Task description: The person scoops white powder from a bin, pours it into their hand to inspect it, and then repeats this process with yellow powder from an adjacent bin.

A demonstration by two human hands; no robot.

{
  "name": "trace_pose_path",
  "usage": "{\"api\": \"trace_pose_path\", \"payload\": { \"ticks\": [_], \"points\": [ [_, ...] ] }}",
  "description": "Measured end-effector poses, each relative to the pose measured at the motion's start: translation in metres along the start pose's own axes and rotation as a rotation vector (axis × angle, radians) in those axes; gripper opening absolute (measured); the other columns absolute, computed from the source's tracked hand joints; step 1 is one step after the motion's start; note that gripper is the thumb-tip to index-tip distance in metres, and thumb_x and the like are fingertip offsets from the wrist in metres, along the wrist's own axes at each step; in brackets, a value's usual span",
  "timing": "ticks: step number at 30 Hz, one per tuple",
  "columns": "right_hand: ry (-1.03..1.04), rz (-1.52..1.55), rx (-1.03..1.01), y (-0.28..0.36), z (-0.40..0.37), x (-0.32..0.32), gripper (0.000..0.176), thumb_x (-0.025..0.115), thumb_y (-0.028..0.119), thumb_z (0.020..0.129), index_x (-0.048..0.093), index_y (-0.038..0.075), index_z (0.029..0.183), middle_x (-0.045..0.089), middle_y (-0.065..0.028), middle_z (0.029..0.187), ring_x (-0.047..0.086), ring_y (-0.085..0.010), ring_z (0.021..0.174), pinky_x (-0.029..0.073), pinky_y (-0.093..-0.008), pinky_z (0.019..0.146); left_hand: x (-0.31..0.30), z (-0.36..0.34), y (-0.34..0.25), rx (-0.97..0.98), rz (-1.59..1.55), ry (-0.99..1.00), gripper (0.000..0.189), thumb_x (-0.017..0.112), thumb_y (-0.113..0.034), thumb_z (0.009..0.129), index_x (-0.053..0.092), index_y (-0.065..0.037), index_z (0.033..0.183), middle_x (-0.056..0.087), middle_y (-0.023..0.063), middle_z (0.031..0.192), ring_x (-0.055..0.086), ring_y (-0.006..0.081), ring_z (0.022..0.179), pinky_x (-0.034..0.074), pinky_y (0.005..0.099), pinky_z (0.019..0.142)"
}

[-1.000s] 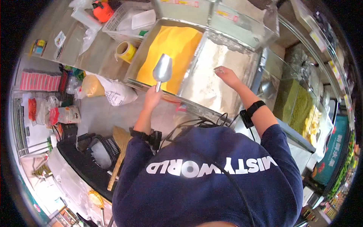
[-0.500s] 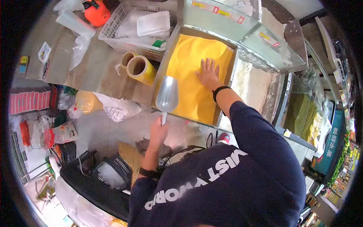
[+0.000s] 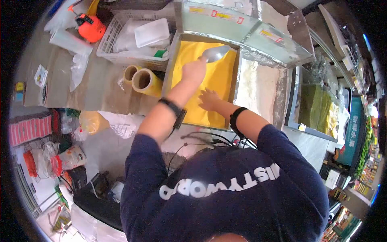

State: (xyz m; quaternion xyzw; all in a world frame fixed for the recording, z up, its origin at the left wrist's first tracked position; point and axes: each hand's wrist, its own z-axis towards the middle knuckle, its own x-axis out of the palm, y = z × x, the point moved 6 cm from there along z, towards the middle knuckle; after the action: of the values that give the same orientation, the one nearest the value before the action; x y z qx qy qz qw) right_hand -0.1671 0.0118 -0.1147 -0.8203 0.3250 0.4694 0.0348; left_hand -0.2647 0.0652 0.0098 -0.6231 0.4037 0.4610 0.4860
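Yellow powder (image 3: 187,54) fills a metal-edged bin (image 3: 236,68) near the centre. My left hand (image 3: 193,73) is closed round the handle of a metal scoop (image 3: 215,54), whose blade rests at the powder's far end and points right. The handle is mostly hidden by the hand. My right hand (image 3: 209,99) lies on the powder nearer the bin's front right, palm down, fingers spread, holding nothing. Both wrists wear black bands.
Two cardboard tubes (image 3: 143,80) stand left of the bin. Behind them is a white basket (image 3: 105,48) with bags and a white tray (image 3: 152,32). An orange spray bottle (image 3: 91,29) is at the back left. A bin of pale powder (image 3: 252,86) adjoins on the right.
My left hand has swung the scoop from the bin's front left edge to the far end of the powder. My right hand has slid toward the front of the bin.
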Motion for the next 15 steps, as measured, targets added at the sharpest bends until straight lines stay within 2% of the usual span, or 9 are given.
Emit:
{"api": "trace_pose_path", "payload": {
  "ticks": [2, 6, 7, 9, 11, 14, 15],
  "points": [
    [-0.142, -0.08, -0.072, -0.005, -0.02, -0.005, 0.04, 0.047, 0.035, 0.078, 0.051, 0.01, 0.108, 0.041, -0.013, 0.121, 0.04, -0.0307, 0.112, 0.035, -0.0423, 0.088, 0.028, 0.056, -0.016, 0.025, 0.044, 0.021, 0.033, 0.035, -0.016, 0.083, 0.042, -0.002, 0.113, 0.061, 0.0163, 0.074, 0.061, 0.0292, 0.068, 0.047, 0.0408, 0.053],
    [-0.19, 0.149, -0.153, -0.032, -0.025, 0.012, 0.036, 0.051, 0.033, 0.076, 0.055, 0.008, 0.101, 0.049, -0.0147, 0.111, 0.044, -0.0302, 0.106, 0.037, -0.0377, 0.087, 0.071, 0.105, -0.035, -0.15, -0.123, 0.058, 0.032, 0.039, -0.016, 0.082, 0.046, -0.002, 0.11, 0.062, 0.0155, 0.079, 0.062, 0.0267, 0.072, 0.048, 0.0378, 0.053],
    [-0.168, 0.201, -0.19, -0.038, -0.024, 0.016, 0.036, 0.053, 0.031, 0.074, 0.055, 0.007, 0.101, 0.05, -0.0168, 0.109, 0.045, -0.0316, 0.104, 0.036, -0.0371, 0.088, 0.086, 0.107, -0.037, -0.144, -0.118, 0.054, 0.032, 0.036, -0.022, 0.082, 0.051, -0.002, 0.102, 0.062, 0.0155, 0.079, 0.062, 0.0277, 0.072, 0.047, 0.0396, 0.057],
    [-0.117, 0.36, -0.124, -0.047, -0.024, 0.023, 0.034, 0.056, 0.028, 0.072, 0.056, 0.005, 0.097, 0.052, -0.0191, 0.103, 0.048, -0.0332, 0.099, 0.037, -0.0366, 0.086, 0.111, 0.107, -0.04, -0.133, -0.11, 0.046, 0.045, 0.03, -0.034, 0.084, 0.062, -0.001, 0.085, 0.062, 0.0155, 0.079, 0.061, 0.0296, 0.072, 0.045, 0.0432, 0.065],
    [-0.067, 0.568, 0.081, -0.056, -0.034, 0.005, 0.027, 0.058, 0.024, 0.07, 0.058, 0.005, 0.089, 0.055, -0.0195, 0.097, 0.051, -0.0335, 0.091, 0.041, -0.0367, 0.08, 0.1, 0.091, -0.041, -0.04, 0.046, 0.121, 0.044, 0.029, -0.032, 0.084, 0.061, -0.002, 0.087, 0.063, 0.0151, 0.081, 0.061, 0.0289, 0.074, 0.045, 0.0428, 0.065],
    [-0.178, 0.573, -0.012, -0.059, -0.029, -0.001, 0.021, 0.058, 0.022, 0.07, 0.058, 0.004, 0.08, 0.057, -0.0168, 0.088, 0.054, -0.0319, 0.084, 0.043, -0.0367, 0.074, 0.077, 0.049, -0.016, 0.002, 0.198, 0.223, 0.035, 0.034, -0.026, 0.083, 0.059, -0.003, 0.092, 0.063, 0.0135, 0.082, 0.062, 0.0254, 0.077, 0.047, 0.0408, 0.064],
    [-0.184, 0.611, -0.005, -0.065, -0.026, 0.003, 0.021, 0.059, 0.023, 0.07, 0.058, 0.004, 0.079, 0.057, -0.016, 0.087, 0.054, -0.0314, 0.083, 0.043, -0.0365, 0.073, 0.073, 0.041, 0.003, -0.06, 0.147, 0.229, 0.027, 0.04, -0.018, 0.08, 0.058, -0.004, 0.093, 0.063, 0.0144, 0.079, 0.062, 0.0259, 0.073, 0.048, 0.04, 0.059]
  ]
}}
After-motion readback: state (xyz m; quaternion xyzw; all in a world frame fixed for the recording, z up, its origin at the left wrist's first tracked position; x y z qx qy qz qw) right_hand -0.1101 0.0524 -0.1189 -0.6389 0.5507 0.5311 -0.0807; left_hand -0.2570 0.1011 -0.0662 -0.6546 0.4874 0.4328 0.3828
